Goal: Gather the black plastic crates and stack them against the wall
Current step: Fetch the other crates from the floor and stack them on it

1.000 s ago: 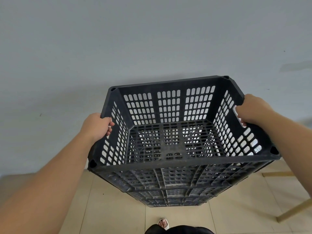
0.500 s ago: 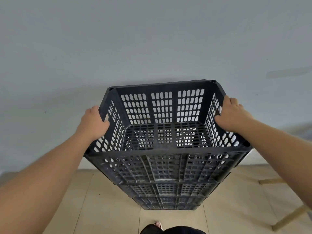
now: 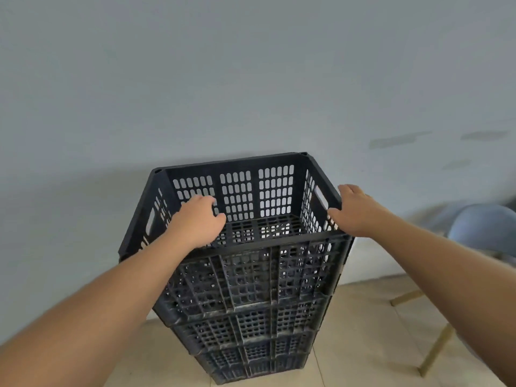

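A stack of several black perforated plastic crates (image 3: 245, 325) stands on the floor against the grey wall (image 3: 251, 65). The top crate (image 3: 231, 163) sits level on the stack, its inside bare. My left hand (image 3: 195, 222) hovers over the crate's near left part with fingers loosely curled, holding nothing. My right hand (image 3: 354, 210) is at the right rim with fingers relaxed; its thumb lies by the rim edge, and I cannot tell if it touches. Neither hand grips the crate.
A grey-blue chair (image 3: 485, 227) with thin wooden legs (image 3: 435, 350) stands to the right of the stack near the wall. Beige floor tiles (image 3: 363, 331) spread around the base of the stack.
Both hands have let go of the top crate's side walls. The left hand moved inward over the crate, the right hand slid off to the rim. The crate rests lower on the stack.
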`<state>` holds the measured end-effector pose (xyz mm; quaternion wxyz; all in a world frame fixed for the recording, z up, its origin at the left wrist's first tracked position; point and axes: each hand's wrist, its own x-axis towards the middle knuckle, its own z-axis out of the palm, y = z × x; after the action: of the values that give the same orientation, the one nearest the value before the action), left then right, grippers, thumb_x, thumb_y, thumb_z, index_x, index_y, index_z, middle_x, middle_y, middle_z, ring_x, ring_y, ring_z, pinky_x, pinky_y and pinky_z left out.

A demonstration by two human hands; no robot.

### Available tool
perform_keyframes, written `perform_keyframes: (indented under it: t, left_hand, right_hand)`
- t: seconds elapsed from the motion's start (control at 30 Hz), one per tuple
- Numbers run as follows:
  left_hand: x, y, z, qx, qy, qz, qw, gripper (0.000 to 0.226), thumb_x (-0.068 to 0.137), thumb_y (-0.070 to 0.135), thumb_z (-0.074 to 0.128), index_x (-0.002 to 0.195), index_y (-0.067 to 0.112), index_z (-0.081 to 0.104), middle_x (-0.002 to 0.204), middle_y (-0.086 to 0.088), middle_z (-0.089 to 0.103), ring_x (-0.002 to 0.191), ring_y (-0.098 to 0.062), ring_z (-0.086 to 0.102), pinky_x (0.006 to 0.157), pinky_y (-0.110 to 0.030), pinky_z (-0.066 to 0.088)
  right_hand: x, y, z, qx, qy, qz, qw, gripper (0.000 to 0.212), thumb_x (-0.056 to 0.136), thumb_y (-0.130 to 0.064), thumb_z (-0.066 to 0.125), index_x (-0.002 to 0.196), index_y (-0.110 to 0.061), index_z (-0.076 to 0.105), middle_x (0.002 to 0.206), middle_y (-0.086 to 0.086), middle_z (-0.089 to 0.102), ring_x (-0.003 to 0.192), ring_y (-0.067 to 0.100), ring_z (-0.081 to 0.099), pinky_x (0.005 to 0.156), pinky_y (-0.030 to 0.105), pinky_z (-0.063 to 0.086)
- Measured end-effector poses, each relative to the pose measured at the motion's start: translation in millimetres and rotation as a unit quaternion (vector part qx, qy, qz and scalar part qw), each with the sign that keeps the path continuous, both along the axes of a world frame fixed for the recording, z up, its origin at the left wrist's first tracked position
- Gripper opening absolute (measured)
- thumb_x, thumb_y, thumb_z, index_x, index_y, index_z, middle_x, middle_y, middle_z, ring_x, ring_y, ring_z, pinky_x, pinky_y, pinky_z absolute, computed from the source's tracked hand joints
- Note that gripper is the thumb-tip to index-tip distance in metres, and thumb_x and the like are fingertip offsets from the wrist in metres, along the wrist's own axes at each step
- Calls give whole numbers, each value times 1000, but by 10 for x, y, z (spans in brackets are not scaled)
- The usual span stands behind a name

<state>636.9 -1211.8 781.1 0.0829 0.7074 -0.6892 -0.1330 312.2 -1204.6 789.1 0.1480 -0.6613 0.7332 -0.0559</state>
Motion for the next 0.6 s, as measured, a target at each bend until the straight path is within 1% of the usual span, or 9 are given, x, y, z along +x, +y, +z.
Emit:
perform_keyframes:
  t: [0.07,0.1,0.2,0.23,0.3,0.4,0.5,0.6]
  left_hand:
    - [-120,24,21,-6,8,-45,999,59,102,46,47,154,18,43,162,-9,33,121,-31,62,105,-51,47]
    - [-172,45,32,-13,10,-68,998,59,102,46,46,153,18,44,162,-9,34,120,-31,62,105,-50,47]
    - [-325,163,70,-43,17,-132,990,56,102,45,46,152,18,46,160,-7,37,134,-28,52,106,-47,44]
    - [-375,216,82,-51,18,-152,987,56,102,44,46,152,18,45,159,-7,39,135,-28,50,105,-46,44]
    - [-487,333,86,-63,18,-196,978,55,102,42,47,152,17,44,156,-6,42,134,-26,50,102,-44,45]
    - [-692,518,59,-75,22,-265,961,55,102,43,47,151,18,43,152,-4,45,133,-25,50,103,-44,47]
    - [-983,758,25,-90,32,-327,940,51,101,40,49,147,18,47,143,-4,52,124,-23,53,99,-42,48]
    - [-1328,1039,7,-90,34,-381,919,52,100,38,50,147,17,48,146,-6,52,130,-26,50,104,-45,46]
  right_hand:
    - [26,190,114,-12,9,-28,999,63,105,-35,47,159,-9,27,166,10,27,145,40,36,112,48,37]
    - [51,295,159,-17,10,-45,999,62,105,-35,46,158,-9,28,165,10,28,144,40,36,111,48,37]
    - [156,656,217,-17,10,-92,996,60,106,-36,45,156,-8,30,163,13,29,143,41,37,110,47,37]
    - [191,789,207,-12,9,-108,994,60,106,-36,44,157,-8,29,164,14,28,143,42,37,110,47,37]
    - [256,1069,161,0,6,-139,990,61,107,-38,43,158,-8,27,165,14,27,144,42,36,112,48,37]
    - [299,1485,79,10,-3,-184,983,62,106,-40,41,159,-11,27,165,12,26,146,40,33,113,51,37]
    - [239,1912,16,13,-10,-232,973,62,106,-40,41,159,-11,27,165,13,28,146,41,32,110,51,39]
    - [109,2350,-20,14,-24,-288,957,59,106,-39,41,156,-11,30,160,15,32,145,43,32,109,51,37]
